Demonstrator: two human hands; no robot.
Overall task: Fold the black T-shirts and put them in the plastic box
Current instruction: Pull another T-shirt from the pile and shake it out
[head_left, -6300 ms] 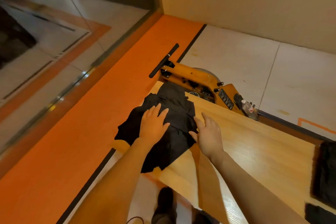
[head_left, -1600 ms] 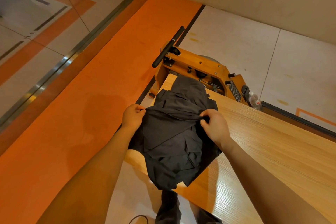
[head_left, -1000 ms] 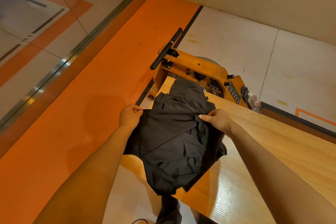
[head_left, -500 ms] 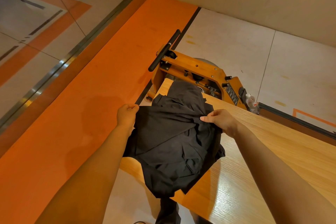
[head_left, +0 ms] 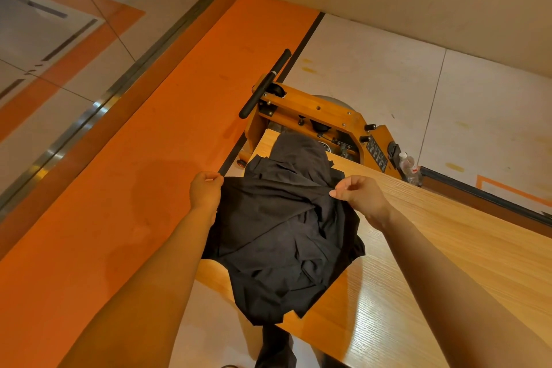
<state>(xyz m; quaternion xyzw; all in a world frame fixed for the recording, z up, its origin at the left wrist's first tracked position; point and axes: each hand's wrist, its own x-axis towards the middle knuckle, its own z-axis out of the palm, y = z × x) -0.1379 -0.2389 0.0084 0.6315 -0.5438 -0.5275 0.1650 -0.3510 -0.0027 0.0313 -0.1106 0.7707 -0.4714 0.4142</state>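
**Trainee:** What did the view show of my grip, and where was the shirt (head_left: 280,236)?

**Instructor:** Your left hand (head_left: 205,192) was curled into a fist on the shirt's left edge, out past the worktop's (head_left: 448,248) near corner. Your right hand (head_left: 360,196) pinched the cloth between thumb and forefinger, the other fingers (head_left: 348,185) loosely spread. The shirt lay bunched on that corner, its lower part drooping over the edge, with more black cloth under it toward the far end. No plastic box appeared in view.

**Trainee:** How should I have carried out this step?

**Instructor:** It looked like the spreading stage, with the fold proper not yet begun. You would have done well to draw both hands apart evenly, so the held edge ran taut and straight, and then to lay the shirt wholly on the wood. Cloth left hanging over the corner would likely drag the rest after it. You should also have checked that you gripped one layer only.

**Trainee:** And the materials?

**Instructor:** The shirt was thin, matte and limp, creased into many soft ridges; it would probably slide easily and hold no shape. The worktop was pale wood grain, smooth and glossy enough to show a bright glare. Beyond it stood an orange machine (head_left: 322,122) of flat plates and bolts, with a black bar handle (head_left: 265,84) and a clear bottle (head_left: 408,166) beside it.
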